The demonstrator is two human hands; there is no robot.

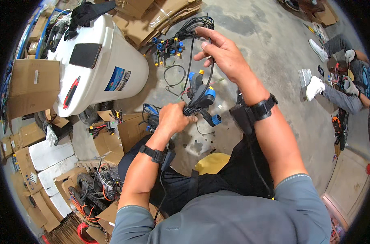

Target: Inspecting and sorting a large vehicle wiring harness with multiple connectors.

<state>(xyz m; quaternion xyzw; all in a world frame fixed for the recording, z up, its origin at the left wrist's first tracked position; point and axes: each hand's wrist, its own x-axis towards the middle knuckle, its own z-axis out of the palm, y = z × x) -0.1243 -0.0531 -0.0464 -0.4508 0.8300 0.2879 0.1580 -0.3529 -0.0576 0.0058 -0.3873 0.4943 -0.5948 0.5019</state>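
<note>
My left hand (175, 116) grips a bundle of black cables (199, 99) fitted with blue-collared connectors (210, 94) and small yellow caps. Higher up, my right hand (217, 53) has a black cable (212, 69) running through its loosely curved, partly spread fingers. Beyond my hands, a heap of coiled cables (195, 28) with more blue connectors lies on the concrete floor. A further dark coil (150, 116) with blue parts is left of my left hand.
A white lidded bucket (128, 73) holds a phone (85, 55) and red tool (72, 91). Cardboard boxes (32, 87) and wire piles (95, 187) crowd the left. Another person (343, 99) in white shoes sits at right among tools. A yellow object (211, 162) lies between my legs.
</note>
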